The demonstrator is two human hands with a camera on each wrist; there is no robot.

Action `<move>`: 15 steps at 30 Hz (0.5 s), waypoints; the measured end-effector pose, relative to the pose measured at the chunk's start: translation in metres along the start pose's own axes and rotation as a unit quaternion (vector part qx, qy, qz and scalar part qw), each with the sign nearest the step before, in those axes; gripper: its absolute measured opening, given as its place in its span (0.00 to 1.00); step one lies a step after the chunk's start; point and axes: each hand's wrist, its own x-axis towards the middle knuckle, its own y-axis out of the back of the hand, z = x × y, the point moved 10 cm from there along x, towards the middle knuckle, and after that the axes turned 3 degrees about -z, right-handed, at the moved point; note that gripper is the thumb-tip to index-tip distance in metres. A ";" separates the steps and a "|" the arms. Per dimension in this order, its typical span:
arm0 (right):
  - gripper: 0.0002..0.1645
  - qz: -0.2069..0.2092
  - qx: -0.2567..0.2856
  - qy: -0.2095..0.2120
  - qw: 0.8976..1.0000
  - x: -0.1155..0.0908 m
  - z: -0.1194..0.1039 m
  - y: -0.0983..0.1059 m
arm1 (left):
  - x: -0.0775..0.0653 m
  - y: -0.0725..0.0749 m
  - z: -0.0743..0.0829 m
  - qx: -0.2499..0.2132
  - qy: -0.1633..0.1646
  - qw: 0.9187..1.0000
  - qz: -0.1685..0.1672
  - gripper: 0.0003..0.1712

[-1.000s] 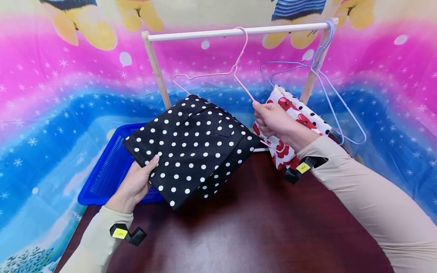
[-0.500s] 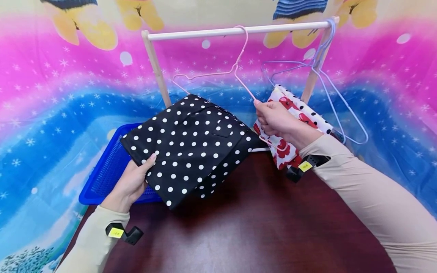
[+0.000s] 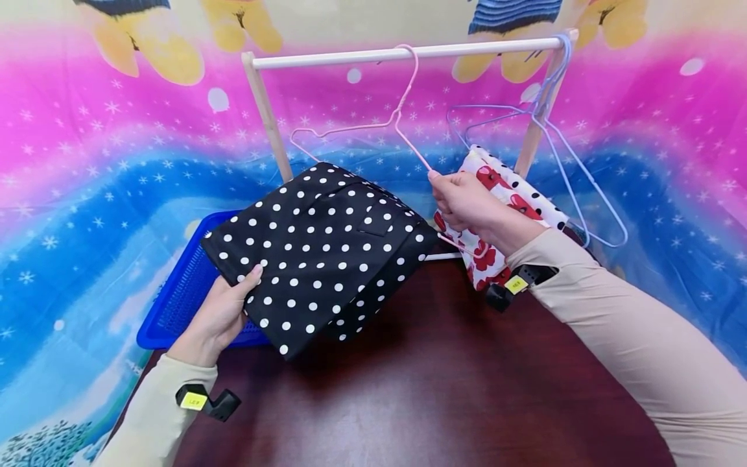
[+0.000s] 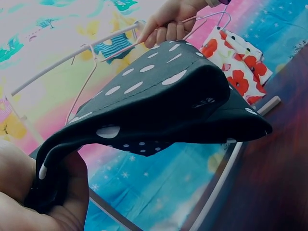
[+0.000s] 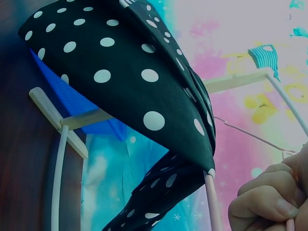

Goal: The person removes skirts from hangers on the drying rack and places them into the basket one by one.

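Observation:
A black cloth with white polka dots (image 3: 315, 246) is draped over the lower bar of a pink hanger (image 3: 362, 126), whose hook sits on the rack's rail. My left hand (image 3: 218, 314) pinches the cloth's lower left edge, thumb on top; the left wrist view shows the folded edge held between thumb and fingers. With curled fingers, my right hand (image 3: 467, 201) grips the pink hanger's right arm. Behind that hand hangs a white cloth with red flowers (image 3: 487, 250), beside a white cloth with black dots (image 3: 525, 188).
The wooden rack (image 3: 265, 117) stands on a dark red-brown table (image 3: 408, 389). Purple hangers (image 3: 574, 168) hang at its right end. A blue plastic basket (image 3: 175, 305) stands at the left, partly behind the black cloth. A printed backdrop (image 3: 87, 214) surrounds the table.
My left hand and the cloth's lower left part have shifted slightly left. The pink hanger has moved a little left, with my right hand still gripping it.

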 end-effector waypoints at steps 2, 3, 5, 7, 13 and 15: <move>0.30 0.000 -0.002 -0.003 1.000 0.000 -0.001 -0.001 | 0.000 0.001 -0.001 0.001 0.001 1.000 0.001 0.10; 0.30 0.000 -0.003 -0.003 1.000 0.000 -0.001 -0.002 | -0.001 0.002 -0.001 0.002 0.003 1.000 0.002 0.10; 0.29 0.000 -0.003 -0.004 1.000 0.000 -0.002 -0.003 | -0.001 0.002 -0.002 0.001 0.007 1.000 0.001 0.11; 0.29 0.001 -0.005 -0.004 1.000 0.000 -0.003 -0.003 | -0.001 0.003 -0.004 0.002 0.011 1.000 0.000 0.12; 0.29 0.008 -0.004 -0.002 1.000 0.002 -0.004 -0.004 | -0.002 0.004 -0.006 0.002 0.019 1.000 0.001 0.14; 0.30 0.009 -0.002 -0.005 1.000 0.002 -0.003 -0.004 | -0.002 0.004 -0.006 0.001 0.019 1.000 0.001 0.15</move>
